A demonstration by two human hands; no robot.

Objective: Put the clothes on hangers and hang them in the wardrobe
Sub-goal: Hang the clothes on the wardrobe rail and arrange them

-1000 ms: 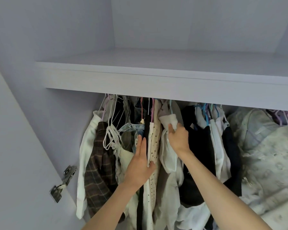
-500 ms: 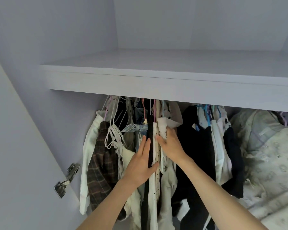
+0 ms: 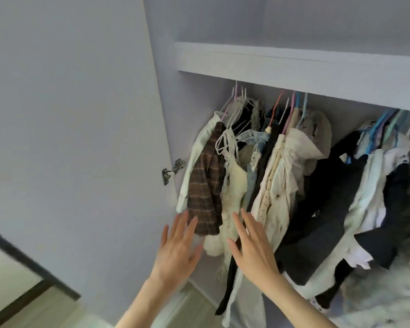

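Observation:
Several garments hang on coloured hangers (image 3: pixel 291 110) under the wardrobe shelf (image 3: pixel 294 72): a brown plaid shirt (image 3: pixel 206 185), a cream top (image 3: pixel 234 185), a dotted cream piece (image 3: pixel 272 185), black clothes (image 3: pixel 329 190) and white ones (image 3: pixel 374 185) further right. My left hand (image 3: pixel 178 252) is spread flat, fingers straight, below the plaid shirt and holding nothing. My right hand (image 3: pixel 251 249) is also flat with straight fingers, in front of the cream clothes' lower ends. Neither hand grips a garment.
The open wardrobe door (image 3: pixel 81 138) fills the left, its metal hinge (image 3: pixel 173 170) beside the clothes. A pale patterned fabric (image 3: pixel 388 299) lies at the lower right. Wooden floor (image 3: pixel 194 304) shows below the wardrobe.
Both hands have let go of the hanging clothes and drawn back and down, now open in front of them. The view has swung left and pulled away from the wardrobe.

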